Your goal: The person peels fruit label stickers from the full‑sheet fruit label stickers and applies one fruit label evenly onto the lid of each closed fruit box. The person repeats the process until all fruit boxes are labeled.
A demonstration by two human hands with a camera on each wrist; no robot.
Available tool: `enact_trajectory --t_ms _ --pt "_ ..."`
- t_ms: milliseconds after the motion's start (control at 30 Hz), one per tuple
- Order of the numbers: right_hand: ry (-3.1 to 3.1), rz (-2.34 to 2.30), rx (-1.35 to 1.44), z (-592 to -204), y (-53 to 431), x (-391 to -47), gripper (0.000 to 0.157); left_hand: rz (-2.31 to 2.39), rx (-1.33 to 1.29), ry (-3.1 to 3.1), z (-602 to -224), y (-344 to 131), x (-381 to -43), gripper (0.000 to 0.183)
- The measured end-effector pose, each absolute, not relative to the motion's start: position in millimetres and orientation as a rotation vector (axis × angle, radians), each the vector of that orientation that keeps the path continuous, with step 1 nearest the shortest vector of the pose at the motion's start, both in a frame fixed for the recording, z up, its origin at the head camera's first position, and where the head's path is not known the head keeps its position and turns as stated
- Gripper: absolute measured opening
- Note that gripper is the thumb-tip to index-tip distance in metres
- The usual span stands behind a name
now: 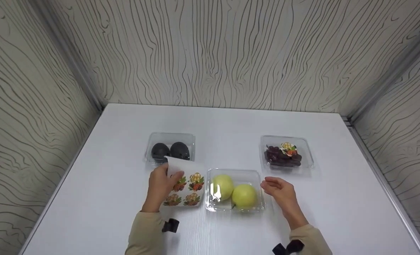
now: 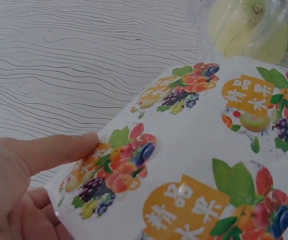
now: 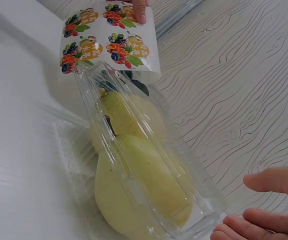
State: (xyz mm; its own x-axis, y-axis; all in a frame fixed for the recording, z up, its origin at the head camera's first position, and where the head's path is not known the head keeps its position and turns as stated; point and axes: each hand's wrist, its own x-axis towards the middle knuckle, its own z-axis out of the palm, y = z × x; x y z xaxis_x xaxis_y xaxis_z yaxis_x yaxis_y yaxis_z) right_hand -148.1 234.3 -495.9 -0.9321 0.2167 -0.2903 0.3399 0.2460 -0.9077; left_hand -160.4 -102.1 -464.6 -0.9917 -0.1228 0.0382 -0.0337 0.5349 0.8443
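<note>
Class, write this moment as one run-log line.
left hand: holds sticker sheet | right hand: empty, beside pear box | grape box: sticker on top | pear box: no sticker visible

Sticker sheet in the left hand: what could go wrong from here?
1. The sticker sheet is held at one side by the left hand and bows, so it might crease or slip.
2. Its free edge sits close to the pear box, so it may catch the box's rim.
3. The right hand is beside that box without gripping it, so a bump could slide the box.
</note>
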Motion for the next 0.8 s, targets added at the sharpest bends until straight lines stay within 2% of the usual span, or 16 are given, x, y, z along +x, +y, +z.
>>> enact_trajectory --t_ms 800 --pt "2.514 -1.792 0.379 -475.9 203.5 -147.8 0.036 -1.500 0.091 -2.508 -438.7 -87.1 -160.4 0.027"
